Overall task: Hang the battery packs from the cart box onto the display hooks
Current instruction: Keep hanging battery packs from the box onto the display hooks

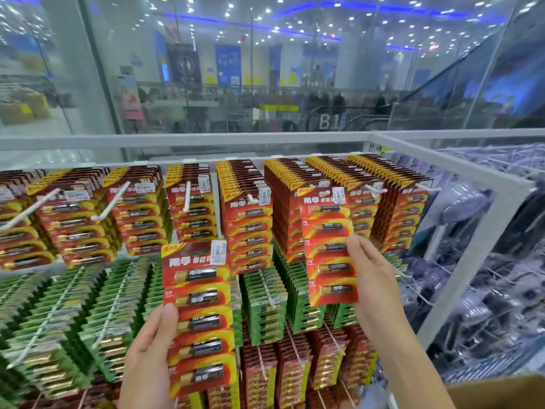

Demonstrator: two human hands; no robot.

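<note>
The right hand holds a long red-and-yellow cardboard battery pack upright against the top row of the display, its long axis running up and down. The thumb lies on the front of the card near its right edge, about midway down, and the other fingers are hidden behind it, so the hand pinches the pack at its side. The hang hole at the top of this pack sits well above the thumb, just at the level of the white wire display hooks. The nearest free hook tip pokes out just to the right of the hole, from the next full column of red packs, and whether the hole is already threaded on a hook of its own cannot be told. The coming move probably turns on this: the hole lies up and slightly left of the fingers, so the card has to be steered from below.

The left hand grips a second red-and-yellow battery pack, also upright, lower and nearer, in front of the green packs of the middle row. Its thumb presses the left edge of the front; the other fingers curl behind. This pack is well apart from any top-row hook, so the right hand is the nearer one to hanging.

The cart box is not in view.
</note>
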